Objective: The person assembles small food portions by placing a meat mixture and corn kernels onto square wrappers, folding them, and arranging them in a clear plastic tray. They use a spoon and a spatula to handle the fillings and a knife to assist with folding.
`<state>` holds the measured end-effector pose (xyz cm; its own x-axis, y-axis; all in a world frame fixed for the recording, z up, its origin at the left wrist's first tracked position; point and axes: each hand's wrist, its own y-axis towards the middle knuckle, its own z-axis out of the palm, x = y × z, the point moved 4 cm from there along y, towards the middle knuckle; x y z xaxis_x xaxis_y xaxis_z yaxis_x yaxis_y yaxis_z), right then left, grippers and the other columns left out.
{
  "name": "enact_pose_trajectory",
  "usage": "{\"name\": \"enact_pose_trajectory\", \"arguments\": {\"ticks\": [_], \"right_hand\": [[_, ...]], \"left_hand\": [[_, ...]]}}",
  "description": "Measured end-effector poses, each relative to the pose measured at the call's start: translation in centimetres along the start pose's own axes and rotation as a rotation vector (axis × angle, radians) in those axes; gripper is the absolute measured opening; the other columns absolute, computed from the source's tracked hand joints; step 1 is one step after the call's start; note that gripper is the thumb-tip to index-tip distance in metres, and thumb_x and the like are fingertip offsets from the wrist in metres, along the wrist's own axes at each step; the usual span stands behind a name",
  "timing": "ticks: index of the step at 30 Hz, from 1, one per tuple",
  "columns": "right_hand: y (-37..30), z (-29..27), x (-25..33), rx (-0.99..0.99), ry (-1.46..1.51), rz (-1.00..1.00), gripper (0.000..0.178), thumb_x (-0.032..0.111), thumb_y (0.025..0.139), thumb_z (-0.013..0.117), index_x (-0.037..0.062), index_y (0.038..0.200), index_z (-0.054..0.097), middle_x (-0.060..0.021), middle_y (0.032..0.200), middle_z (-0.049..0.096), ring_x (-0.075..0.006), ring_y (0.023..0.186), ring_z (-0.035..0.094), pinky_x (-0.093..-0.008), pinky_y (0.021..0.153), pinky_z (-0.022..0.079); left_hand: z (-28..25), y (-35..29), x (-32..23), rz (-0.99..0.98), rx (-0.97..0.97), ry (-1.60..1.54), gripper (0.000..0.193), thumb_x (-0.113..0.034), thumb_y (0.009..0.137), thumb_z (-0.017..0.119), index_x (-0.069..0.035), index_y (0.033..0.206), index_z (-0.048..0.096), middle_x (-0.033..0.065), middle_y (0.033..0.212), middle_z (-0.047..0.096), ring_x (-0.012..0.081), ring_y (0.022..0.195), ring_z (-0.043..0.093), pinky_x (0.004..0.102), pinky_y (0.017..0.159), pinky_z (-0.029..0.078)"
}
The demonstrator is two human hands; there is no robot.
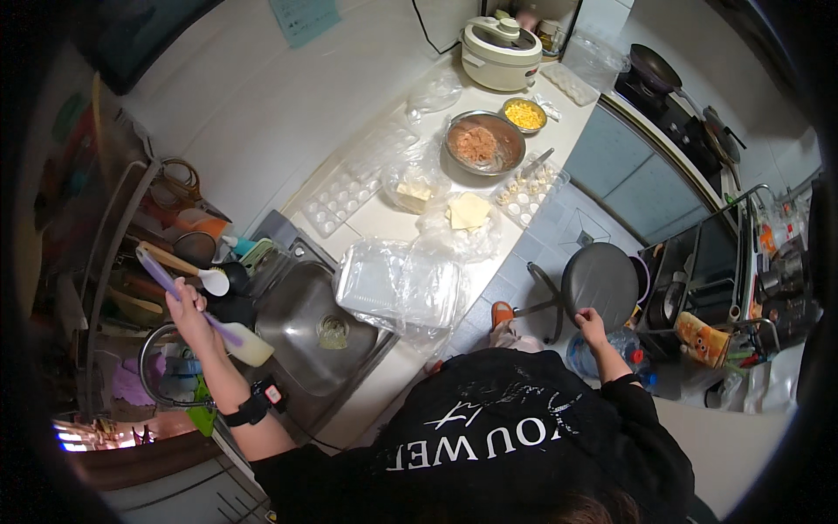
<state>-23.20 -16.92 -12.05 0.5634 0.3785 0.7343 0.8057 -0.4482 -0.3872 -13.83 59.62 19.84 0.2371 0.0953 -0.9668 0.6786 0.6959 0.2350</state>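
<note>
My left hand point(189, 316) is closed around what looks like a spatula with a long purple handle point(157, 270) and a broad cream end point(250, 348). It is held slantwise over the left side of the steel sink point(305, 336), beside the curved tap point(148, 362). Over on the right, my right hand point(591, 325) grips the near rim of a round black stool seat point(601, 286), fingers curled at its edge. A wooden-handled round white brush point(214, 280) lies among kitchenware close to my left hand.
On the counter are a plastic-wrapped clear tray point(401, 284), stacked pale square wrappers point(469, 211), a metal bowl of minced filling point(477, 147), a bowl of corn point(525, 114), a tray of small filled pieces point(532, 188) and a cooker point(501, 57). Water bottles point(621, 349) stand near the stool.
</note>
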Motion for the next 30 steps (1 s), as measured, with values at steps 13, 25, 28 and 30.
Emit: {"name": "enact_pose_trajectory", "arguments": {"ticks": [13,25,28,30], "right_hand": [[12.4,-0.6,23.6,0.420,-0.139,-0.420,0.019,0.016,0.089,0.057,0.0000,0.100,0.059,-0.0103,0.082,0.062,-0.0177,0.075,0.059,-0.0292,0.068,0.047],[6.6,3.1,41.9,1.050,-0.379,-0.998,0.048,0.030,0.089,0.057,0.0047,0.127,0.042,-0.0241,0.088,0.061,-0.0410,0.082,0.059,-0.0446,0.073,0.048],[9.1,2.5,40.0,0.919,-0.387,-0.858,0.050,0.027,0.091,0.055,0.0086,0.133,0.035,-0.0243,0.081,0.061,-0.0413,0.070,0.060,-0.0448,0.064,0.048],[12.0,0.9,38.7,0.832,-0.306,-0.729,0.045,0.023,0.093,0.054,0.0082,0.132,0.038,-0.0159,0.072,0.062,-0.0272,0.060,0.060,-0.0362,0.056,0.047]], "left_hand": [[11.4,-6.8,-5.0,-0.171,0.067,0.707,0.024,-0.029,0.096,0.049,-0.005,0.095,0.051,-0.0042,0.068,0.039,0.0060,0.059,0.037,0.0233,0.053,0.032],[45.4,-22.5,5.1,0.403,1.404,0.643,0.018,-0.024,0.084,0.059,-0.007,0.091,0.058,0.0147,0.081,0.061,0.0339,0.079,0.060,0.0422,0.068,0.047],[47.4,-21.4,5.8,0.680,1.130,0.501,0.022,-0.020,0.082,0.062,-0.004,0.096,0.058,0.0141,0.091,0.061,0.0317,0.084,0.060,0.0405,0.071,0.048],[47.1,-20.5,6.7,0.619,0.837,0.460,0.025,-0.015,0.080,0.063,-0.002,0.101,0.057,0.0135,0.098,0.059,0.0291,0.087,0.060,0.0379,0.073,0.048]]}}
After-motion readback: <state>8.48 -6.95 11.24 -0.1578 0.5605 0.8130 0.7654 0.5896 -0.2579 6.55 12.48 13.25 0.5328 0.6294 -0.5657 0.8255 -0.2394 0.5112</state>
